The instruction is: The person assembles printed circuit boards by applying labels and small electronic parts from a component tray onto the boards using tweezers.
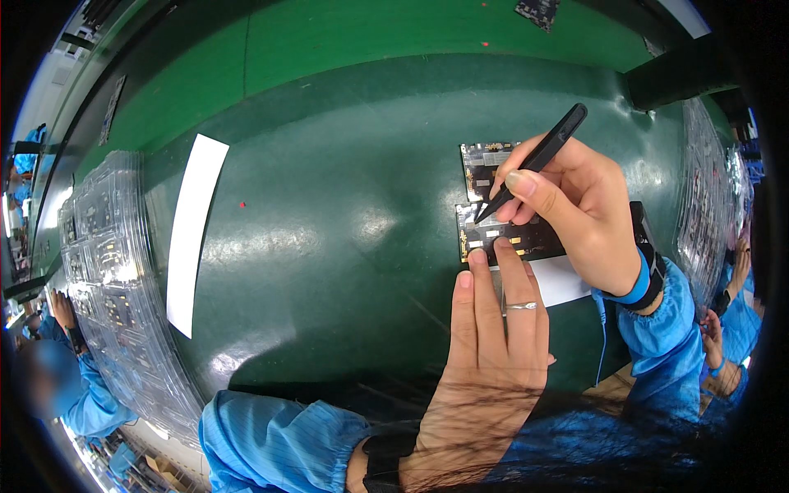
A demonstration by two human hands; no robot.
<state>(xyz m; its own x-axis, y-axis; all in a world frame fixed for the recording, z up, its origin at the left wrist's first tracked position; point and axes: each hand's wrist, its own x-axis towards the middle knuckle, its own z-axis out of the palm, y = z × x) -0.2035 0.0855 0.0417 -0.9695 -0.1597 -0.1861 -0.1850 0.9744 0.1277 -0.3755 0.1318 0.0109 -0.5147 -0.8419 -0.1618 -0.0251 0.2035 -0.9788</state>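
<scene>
Two circuit boards (509, 238) (486, 168), one black tweezers (538, 156), two white paper strips (193, 230) (559, 279).

The left hand (493, 345) comes up from the lower edge on a forearm in a blue sleeve with a dark band at the wrist, lying palm down and flat, its fingers (509, 271) stretched straight and close together, a thin ring on one of them, the fingertips pressing down. The right hand (579, 209) enters from the right on a blue-sleeved forearm with a blue and black strap round the wrist; it is curled in a pen grip, thumb and forefinger pinched together and the other fingers folded beneath, the pinch pointing down and to the left, just above the left fingertips.
</scene>
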